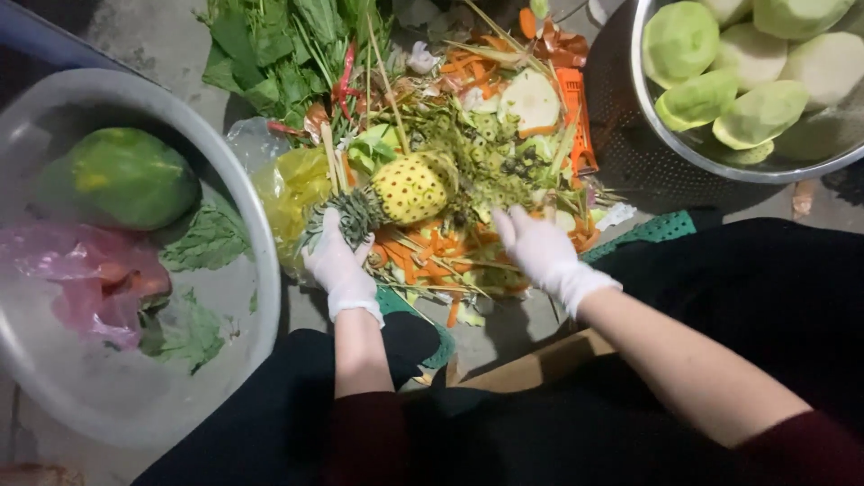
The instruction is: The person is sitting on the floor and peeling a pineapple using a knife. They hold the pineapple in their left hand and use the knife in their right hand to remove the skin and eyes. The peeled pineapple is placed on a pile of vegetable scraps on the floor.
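Observation:
A peeled yellow pineapple [409, 187] with its green crown lies over a heap of vegetable scraps [468, 153]. My left hand [340, 261], in a white glove, grips the pineapple by its crown. To the right, my gloved right hand [540, 247] rests on the scraps, fingers spread. I cannot tell whether it holds anything.
A large metal bowl [243, 193] on the left holds a green papaya [121, 177], a pink plastic bag and leaves. A metal colander [648, 117] at top right holds several peeled pale-green fruits. Leafy greens [279, 54] lie at top. An orange peeler [576, 117] sits among scraps.

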